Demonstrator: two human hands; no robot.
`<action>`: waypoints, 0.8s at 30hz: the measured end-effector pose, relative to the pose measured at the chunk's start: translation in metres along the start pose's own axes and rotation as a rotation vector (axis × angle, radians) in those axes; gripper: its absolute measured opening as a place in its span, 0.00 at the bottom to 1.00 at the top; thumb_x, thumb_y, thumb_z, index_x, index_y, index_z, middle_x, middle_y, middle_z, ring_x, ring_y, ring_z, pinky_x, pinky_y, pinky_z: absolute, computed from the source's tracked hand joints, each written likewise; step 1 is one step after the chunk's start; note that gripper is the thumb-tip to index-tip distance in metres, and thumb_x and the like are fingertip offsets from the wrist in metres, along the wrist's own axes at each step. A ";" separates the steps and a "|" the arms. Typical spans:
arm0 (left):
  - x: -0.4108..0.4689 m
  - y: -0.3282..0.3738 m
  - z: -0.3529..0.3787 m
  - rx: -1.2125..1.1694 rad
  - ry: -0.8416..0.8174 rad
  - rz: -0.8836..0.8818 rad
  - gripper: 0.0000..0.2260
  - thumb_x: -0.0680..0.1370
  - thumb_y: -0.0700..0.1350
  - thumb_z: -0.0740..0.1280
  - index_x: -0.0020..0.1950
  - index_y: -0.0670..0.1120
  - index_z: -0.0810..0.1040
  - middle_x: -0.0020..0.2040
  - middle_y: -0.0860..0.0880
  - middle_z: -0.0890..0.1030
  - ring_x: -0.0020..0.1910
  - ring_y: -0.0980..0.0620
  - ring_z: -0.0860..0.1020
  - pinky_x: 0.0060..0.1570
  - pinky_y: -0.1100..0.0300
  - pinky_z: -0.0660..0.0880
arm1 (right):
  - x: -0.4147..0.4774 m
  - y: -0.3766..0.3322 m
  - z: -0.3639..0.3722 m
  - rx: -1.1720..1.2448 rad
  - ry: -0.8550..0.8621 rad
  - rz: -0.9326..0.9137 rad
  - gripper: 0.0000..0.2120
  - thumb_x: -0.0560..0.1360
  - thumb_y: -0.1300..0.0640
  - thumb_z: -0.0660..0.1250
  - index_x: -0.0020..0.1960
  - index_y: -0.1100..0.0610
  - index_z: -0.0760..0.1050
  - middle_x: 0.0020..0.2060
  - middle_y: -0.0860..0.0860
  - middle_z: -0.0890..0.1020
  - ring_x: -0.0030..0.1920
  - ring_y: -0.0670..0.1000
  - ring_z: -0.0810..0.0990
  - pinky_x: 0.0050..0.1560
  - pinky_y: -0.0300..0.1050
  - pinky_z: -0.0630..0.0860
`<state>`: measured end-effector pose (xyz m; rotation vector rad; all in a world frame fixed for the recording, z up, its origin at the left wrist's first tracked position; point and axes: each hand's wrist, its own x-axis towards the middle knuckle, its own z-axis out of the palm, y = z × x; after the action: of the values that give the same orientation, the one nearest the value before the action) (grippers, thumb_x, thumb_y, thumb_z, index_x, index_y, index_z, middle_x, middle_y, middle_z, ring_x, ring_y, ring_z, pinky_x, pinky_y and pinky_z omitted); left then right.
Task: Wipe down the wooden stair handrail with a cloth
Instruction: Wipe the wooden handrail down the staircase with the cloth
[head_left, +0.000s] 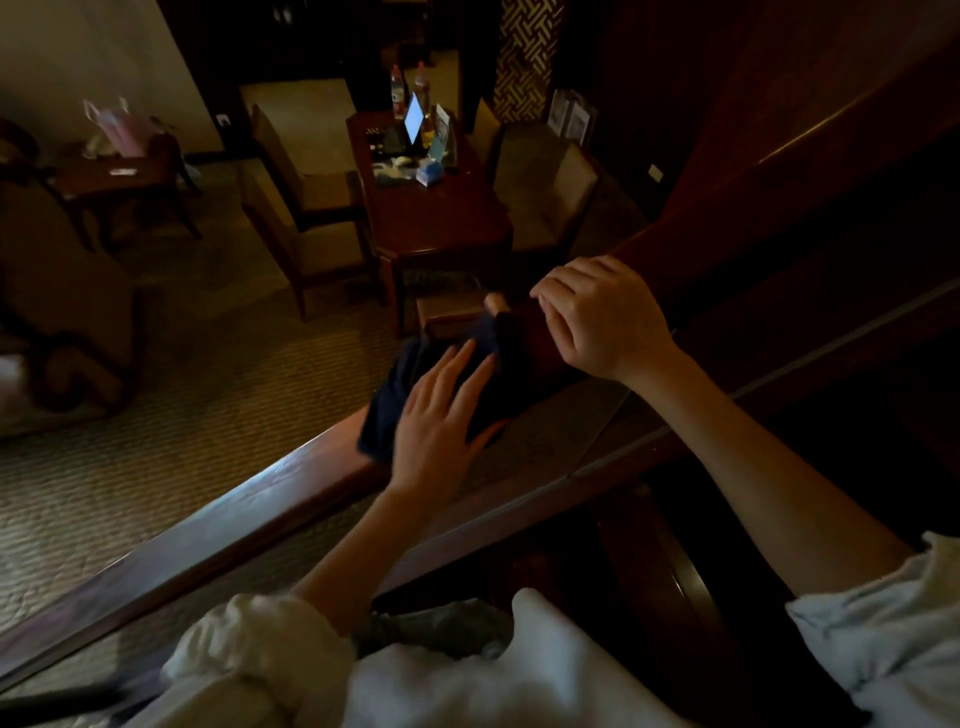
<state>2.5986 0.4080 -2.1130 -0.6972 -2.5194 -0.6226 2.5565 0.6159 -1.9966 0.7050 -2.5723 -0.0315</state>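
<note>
Fingers (447, 371) of the left hand (436, 426) straight and spread, palm down, pressing flat on the cloth (395, 400); nothing gripped. Right hand (597, 317) further up the rail, fingers curled downward over the dark wood. Cannot tell whether they hold the rail, pinch the cloth's upper end, or only rest there: too dim and blurred at that spot.

Cloth: dark, navy-looking, soft and limp, draped across the top of the handrail (234, 499) with one edge hanging over the outer side. Judged light and floppy, so it will bunch and slide on polished wood. It is best handled with a flat palm on top or with folds gathered in the fingers, kept pressed against the rail so it does not slip off the far side.

Handrail: broad, flat-topped, reddish-brown wood with a glossy finish and squared edges, sloping up to the right. Likely slick under the cloth.

Below: ribbed patterned carpet (182, 415), a dark wooden bench (436, 218) with bottles and small items, and padded chairs beside it.
</note>
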 end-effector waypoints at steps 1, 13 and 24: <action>-0.024 -0.019 -0.002 0.006 0.008 -0.044 0.29 0.76 0.56 0.63 0.74 0.48 0.61 0.72 0.42 0.67 0.71 0.44 0.64 0.67 0.44 0.67 | 0.000 0.000 0.001 0.002 0.007 0.000 0.15 0.79 0.57 0.55 0.49 0.60 0.80 0.44 0.54 0.83 0.46 0.55 0.81 0.48 0.50 0.75; 0.032 0.050 0.019 0.012 0.115 -0.103 0.38 0.67 0.50 0.78 0.71 0.49 0.63 0.68 0.43 0.73 0.67 0.42 0.69 0.65 0.48 0.68 | 0.000 -0.001 -0.002 -0.020 0.023 -0.009 0.15 0.78 0.57 0.55 0.48 0.61 0.79 0.42 0.56 0.83 0.44 0.58 0.81 0.44 0.50 0.75; -0.049 -0.044 0.001 0.039 0.147 -0.021 0.27 0.72 0.51 0.72 0.67 0.47 0.67 0.65 0.45 0.69 0.62 0.42 0.70 0.60 0.45 0.68 | -0.002 -0.004 0.000 0.019 0.111 -0.004 0.13 0.78 0.57 0.58 0.47 0.61 0.81 0.40 0.55 0.84 0.42 0.55 0.83 0.44 0.47 0.76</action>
<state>2.6112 0.3565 -2.1530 -0.5896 -2.3991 -0.6074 2.5595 0.6133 -1.9980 0.6996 -2.4684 0.0297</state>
